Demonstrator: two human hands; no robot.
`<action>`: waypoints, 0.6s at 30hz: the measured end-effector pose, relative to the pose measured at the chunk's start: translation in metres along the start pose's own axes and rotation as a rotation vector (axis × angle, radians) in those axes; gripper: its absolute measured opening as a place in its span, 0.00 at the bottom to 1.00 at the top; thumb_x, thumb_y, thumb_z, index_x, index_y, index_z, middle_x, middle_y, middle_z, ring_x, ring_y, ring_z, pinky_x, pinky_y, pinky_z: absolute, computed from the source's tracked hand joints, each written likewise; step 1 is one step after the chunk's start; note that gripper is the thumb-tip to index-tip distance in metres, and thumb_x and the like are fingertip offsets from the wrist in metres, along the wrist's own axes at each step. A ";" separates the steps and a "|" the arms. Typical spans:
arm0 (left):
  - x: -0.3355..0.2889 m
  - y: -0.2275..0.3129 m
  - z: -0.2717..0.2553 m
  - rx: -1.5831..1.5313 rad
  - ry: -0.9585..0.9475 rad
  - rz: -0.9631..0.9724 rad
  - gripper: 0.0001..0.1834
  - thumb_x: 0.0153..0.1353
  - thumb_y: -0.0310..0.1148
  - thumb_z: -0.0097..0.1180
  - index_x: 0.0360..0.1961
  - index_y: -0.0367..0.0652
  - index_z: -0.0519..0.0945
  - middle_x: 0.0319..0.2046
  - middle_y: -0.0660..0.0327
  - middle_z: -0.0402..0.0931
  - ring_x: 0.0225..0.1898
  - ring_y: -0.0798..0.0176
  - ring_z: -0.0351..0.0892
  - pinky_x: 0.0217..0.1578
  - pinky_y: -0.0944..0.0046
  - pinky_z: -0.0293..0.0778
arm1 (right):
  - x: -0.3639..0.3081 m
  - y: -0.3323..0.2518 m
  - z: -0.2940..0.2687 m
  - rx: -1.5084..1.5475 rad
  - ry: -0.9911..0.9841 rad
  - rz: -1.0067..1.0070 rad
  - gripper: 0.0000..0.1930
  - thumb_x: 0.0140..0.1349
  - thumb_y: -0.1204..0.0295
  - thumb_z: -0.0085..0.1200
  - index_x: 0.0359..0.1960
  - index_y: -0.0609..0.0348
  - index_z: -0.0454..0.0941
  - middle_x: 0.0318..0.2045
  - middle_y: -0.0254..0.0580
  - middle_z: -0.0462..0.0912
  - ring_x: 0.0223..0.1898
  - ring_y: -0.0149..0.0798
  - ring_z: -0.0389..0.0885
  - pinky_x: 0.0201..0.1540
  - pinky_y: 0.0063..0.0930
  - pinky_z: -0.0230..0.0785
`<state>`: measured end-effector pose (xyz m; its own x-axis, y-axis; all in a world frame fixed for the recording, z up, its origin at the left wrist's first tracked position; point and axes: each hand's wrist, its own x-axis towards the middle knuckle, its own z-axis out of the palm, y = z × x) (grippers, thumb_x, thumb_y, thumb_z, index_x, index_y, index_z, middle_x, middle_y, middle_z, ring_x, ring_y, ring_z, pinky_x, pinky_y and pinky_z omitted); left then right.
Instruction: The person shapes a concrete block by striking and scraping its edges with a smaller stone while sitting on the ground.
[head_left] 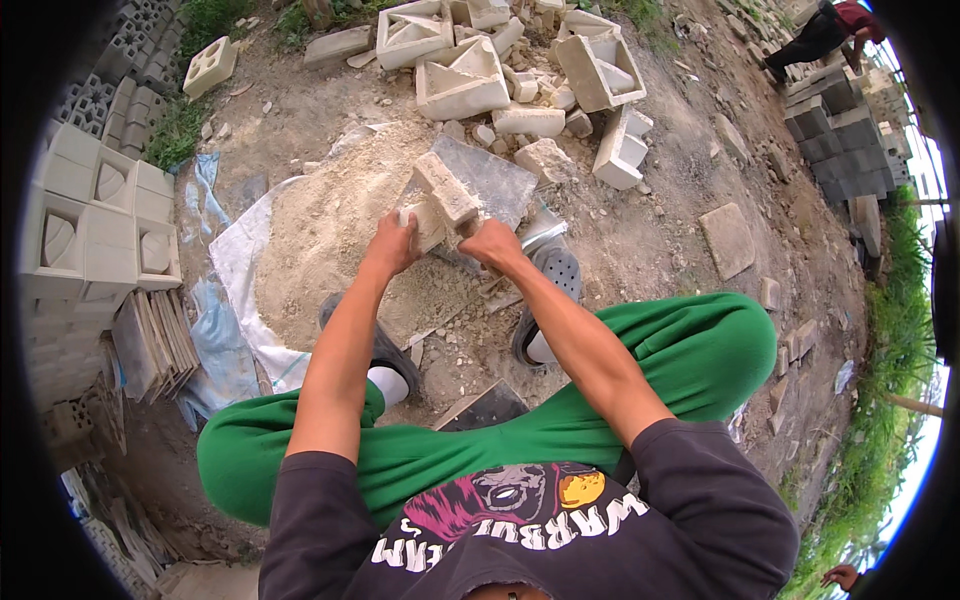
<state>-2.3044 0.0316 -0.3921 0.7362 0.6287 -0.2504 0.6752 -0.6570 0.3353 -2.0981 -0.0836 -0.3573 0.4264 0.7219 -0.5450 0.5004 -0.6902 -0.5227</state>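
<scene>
My left hand (pixel 392 242) is closed around a pale chunk of broken block (pixel 428 228), low over a heap of cream-coloured crumbs. Close beside it, my right hand (pixel 492 246) is closed at the near end of a dusty, brick-shaped block (pixel 446 190), which lies over the chunk. Whether this block has a handle inside my fist is hidden. A flat dark slab (pixel 487 180) rests on the ground just beyond. The crumb heap (pixel 335 225) spreads over a white sack (pixel 243 258) between and left of my feet.
Broken cream vent blocks (pixel 463 80) and rubble are piled ahead. Stacked vent blocks (pixel 100 205) and thin boards (pixel 155 345) stand at the left. Grey blocks (pixel 845 130) are stacked at the far right, near another person (pixel 825 40). A flat stone (pixel 727 241) lies right.
</scene>
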 end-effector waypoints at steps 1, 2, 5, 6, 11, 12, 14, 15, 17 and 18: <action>0.001 -0.004 0.001 0.000 0.003 -0.006 0.48 0.44 0.45 0.76 0.66 0.40 0.69 0.64 0.30 0.60 0.64 0.31 0.64 0.65 0.48 0.66 | -0.001 -0.003 -0.001 0.070 0.036 -0.037 0.20 0.45 0.60 0.63 0.28 0.70 0.84 0.23 0.53 0.85 0.25 0.46 0.87 0.32 0.37 0.78; 0.003 -0.008 0.000 0.009 0.022 0.019 0.48 0.44 0.45 0.76 0.66 0.40 0.69 0.64 0.30 0.61 0.64 0.31 0.64 0.64 0.48 0.66 | -0.001 -0.007 -0.003 0.067 0.033 -0.043 0.20 0.45 0.60 0.63 0.28 0.70 0.84 0.23 0.53 0.85 0.25 0.46 0.87 0.32 0.37 0.78; -0.006 -0.012 0.007 0.006 0.027 0.002 0.48 0.44 0.45 0.76 0.66 0.41 0.69 0.64 0.30 0.61 0.64 0.31 0.65 0.64 0.48 0.67 | -0.021 -0.028 -0.008 0.267 0.140 -0.218 0.16 0.51 0.60 0.62 0.30 0.64 0.85 0.23 0.53 0.85 0.25 0.45 0.86 0.31 0.41 0.76; -0.001 -0.004 0.002 0.003 0.036 0.007 0.48 0.44 0.45 0.76 0.67 0.42 0.69 0.63 0.30 0.62 0.64 0.31 0.65 0.64 0.48 0.67 | -0.020 -0.021 -0.005 0.260 0.146 -0.220 0.16 0.51 0.60 0.62 0.30 0.64 0.85 0.23 0.53 0.85 0.25 0.45 0.86 0.31 0.41 0.76; 0.006 0.005 -0.007 0.030 -0.057 -0.061 0.50 0.45 0.43 0.76 0.69 0.45 0.66 0.66 0.34 0.59 0.66 0.35 0.62 0.61 0.49 0.72 | -0.006 0.006 0.009 0.040 0.017 -0.056 0.23 0.44 0.55 0.63 0.35 0.64 0.86 0.32 0.61 0.86 0.39 0.55 0.87 0.42 0.41 0.78; 0.005 0.005 -0.006 0.034 -0.051 -0.066 0.50 0.45 0.43 0.76 0.69 0.45 0.66 0.66 0.34 0.59 0.66 0.35 0.62 0.61 0.49 0.72 | -0.002 0.001 0.006 -0.040 -0.036 0.050 0.25 0.43 0.55 0.63 0.36 0.64 0.86 0.34 0.62 0.86 0.40 0.55 0.87 0.42 0.40 0.78; 0.004 0.004 -0.005 0.020 -0.033 -0.053 0.50 0.45 0.43 0.76 0.69 0.45 0.66 0.66 0.34 0.59 0.67 0.34 0.62 0.61 0.49 0.72 | 0.002 -0.003 -0.003 -0.052 -0.055 0.044 0.24 0.44 0.56 0.63 0.36 0.65 0.86 0.29 0.59 0.86 0.35 0.52 0.88 0.39 0.40 0.78; -0.002 0.000 -0.001 0.004 -0.023 -0.057 0.49 0.45 0.43 0.76 0.69 0.46 0.66 0.67 0.35 0.59 0.67 0.34 0.62 0.61 0.49 0.72 | -0.005 -0.012 -0.006 0.025 -0.011 -0.028 0.23 0.45 0.57 0.63 0.36 0.65 0.86 0.27 0.56 0.86 0.32 0.50 0.88 0.38 0.40 0.78; -0.007 -0.008 0.006 0.001 -0.015 -0.076 0.49 0.45 0.43 0.76 0.69 0.46 0.66 0.67 0.35 0.59 0.67 0.34 0.62 0.61 0.49 0.72 | -0.022 -0.026 -0.006 0.262 0.081 -0.209 0.18 0.48 0.60 0.62 0.35 0.63 0.86 0.22 0.49 0.86 0.25 0.48 0.86 0.34 0.39 0.77; -0.004 -0.005 0.003 0.004 0.007 -0.064 0.49 0.45 0.43 0.76 0.69 0.46 0.66 0.67 0.35 0.59 0.67 0.34 0.62 0.61 0.49 0.72 | -0.022 -0.023 -0.005 0.256 0.082 -0.210 0.18 0.48 0.60 0.62 0.35 0.63 0.86 0.22 0.49 0.86 0.25 0.48 0.86 0.34 0.39 0.77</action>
<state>-2.3105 0.0312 -0.3955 0.6912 0.6723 -0.2651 0.7211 -0.6170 0.3151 -2.1148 -0.0833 -0.3297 0.3986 0.8440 -0.3588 0.3828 -0.5086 -0.7713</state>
